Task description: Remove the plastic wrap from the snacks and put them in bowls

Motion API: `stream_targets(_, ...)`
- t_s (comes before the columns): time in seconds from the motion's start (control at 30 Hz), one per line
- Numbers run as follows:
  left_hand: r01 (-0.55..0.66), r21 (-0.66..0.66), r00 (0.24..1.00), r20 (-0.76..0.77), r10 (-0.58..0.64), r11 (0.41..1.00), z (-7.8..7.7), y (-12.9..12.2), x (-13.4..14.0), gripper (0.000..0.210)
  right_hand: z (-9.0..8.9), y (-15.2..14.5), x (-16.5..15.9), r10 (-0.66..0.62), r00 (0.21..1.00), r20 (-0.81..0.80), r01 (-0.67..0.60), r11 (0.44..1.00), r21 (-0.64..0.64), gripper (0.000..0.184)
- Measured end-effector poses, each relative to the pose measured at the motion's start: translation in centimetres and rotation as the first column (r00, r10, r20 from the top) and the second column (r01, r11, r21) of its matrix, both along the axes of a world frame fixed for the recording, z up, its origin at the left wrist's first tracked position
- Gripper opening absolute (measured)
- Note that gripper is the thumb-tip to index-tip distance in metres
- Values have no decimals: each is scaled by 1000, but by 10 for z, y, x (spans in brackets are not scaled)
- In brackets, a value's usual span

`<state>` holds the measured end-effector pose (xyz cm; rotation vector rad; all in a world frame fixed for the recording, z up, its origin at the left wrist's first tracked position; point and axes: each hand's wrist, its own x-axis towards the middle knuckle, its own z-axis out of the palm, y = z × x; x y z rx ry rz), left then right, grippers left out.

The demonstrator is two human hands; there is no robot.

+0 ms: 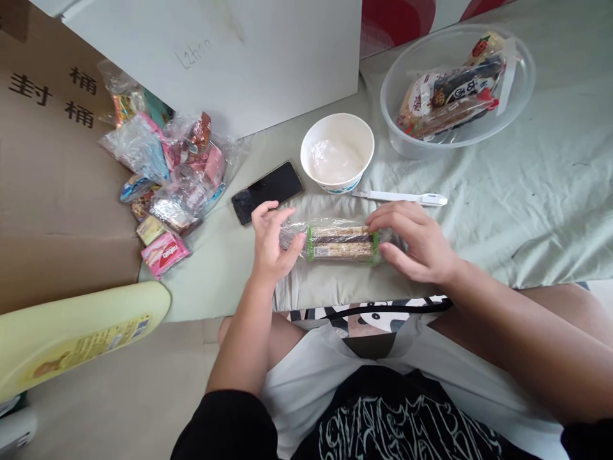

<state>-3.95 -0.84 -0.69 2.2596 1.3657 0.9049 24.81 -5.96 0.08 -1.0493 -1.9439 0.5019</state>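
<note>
Snack package (341, 243): lies flat on the cloth-covered tabletop (541, 211), lengthwise between the two hands. Clear wrapper, green ends, two pale speckled rows with a dark band between them; small barcode label near the lower left corner.

Left hand (276, 241): open, fingers curved and spread, thumb apart from them, at the loose film on the package's left end. Contact with the film cannot be told for certain.

Right hand (416, 243): open, fingers bent over the package's right end, index fingertip at its upper corner, thumb below with a gap between. No firm grip visible.

Surroundings: dark phone (268, 191) just beyond the left hand, set at a slant. White bowl (338, 128) beyond the package, clear film (335, 160) inside. Slim white tool (407, 197) beyond the right hand, its left end near the bowl's foot. Clear plastic basin (412, 150) at far right, holding packaged foods (454, 96). Heap of wrapped snacks (165, 166) at left, pink packet (165, 253) at its near edge.
</note>
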Motion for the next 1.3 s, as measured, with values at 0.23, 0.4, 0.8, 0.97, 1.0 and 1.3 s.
stream_targets(0.23, -7, 10, 999, -35, 8, 1000, -5, 3, 0, 22, -5, 1, -1, 31, 991, 129, -29, 999, -15, 18)
stream_targets(0.4, -30, 55, 995, 98, 25, 998, 0, 4, -1, 23, -6, 2, 0, -49, 985, 164, 36, 996, 83, 14)
stream_targets(0.8, 116, 51, 901, 414, -126, 992, 8, 1, -4, 32, -3, 0, -4, -292, 955, 44, 288, 953, 91, 11)
stream_targets(0.97, 239, -29, 939, 262, -223, 971, 18, -2, 1, 42, -2, 0, -5, -241, 970, 33, 238, 968, 75, 13)
stream_targets(1.0, 244, -27, 940, 253, -230, 969, 18, -3, 1, 43, -2, 0, -5, -231, 972, 44, 228, 971, 71, 14)
stream_targets(1.3, 104, -45, 952, 295, -86, 994, 15, -1, 2, 43, -8, 1, -6, -247, 955, 166, 244, 969, 40, 18)
